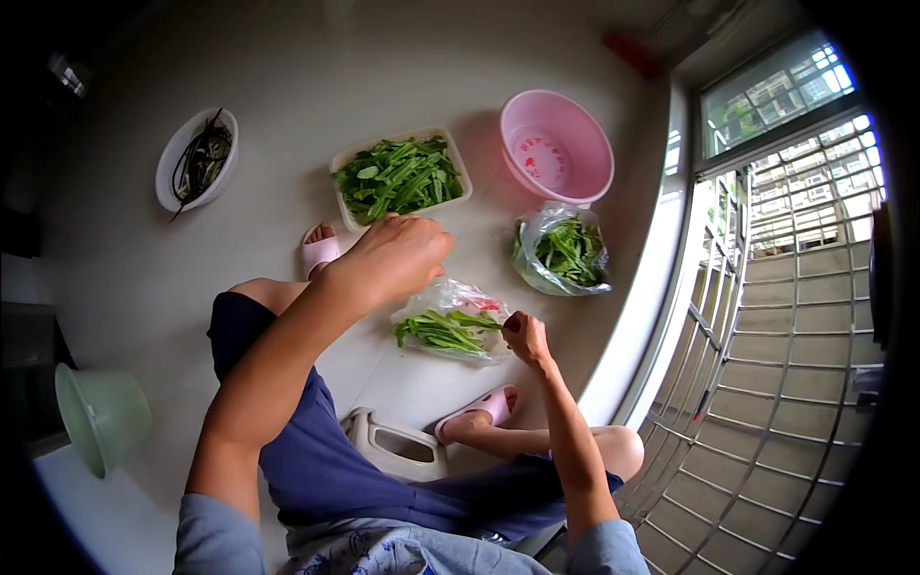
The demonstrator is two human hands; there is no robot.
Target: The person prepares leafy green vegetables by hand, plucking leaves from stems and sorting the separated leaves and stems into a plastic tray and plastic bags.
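My left hand (407, 251) is raised between the cream rectangular basket and the plastic bag below it; its fingers bend downward and their tips are hidden. That basket (466, 182) is filled with cut green leafy vegetables (398, 175). At the right end of the open plastic bag (494, 347), my right hand (526, 337) pinches a green stalk (489, 323). Long green stems (443, 330) lie on this bag, just left of my right hand. A second clear bag (533, 272) with leafy greens (572, 251) stands farther right.
A pink basin (558, 146) sits at the upper right. The white oval basket (226, 172) at the left holds dark stringy vegetables (202, 161). A pale green bucket (110, 417) is at lower left, a beige stool (398, 450) between my legs, and a barred window (767, 316) at right.
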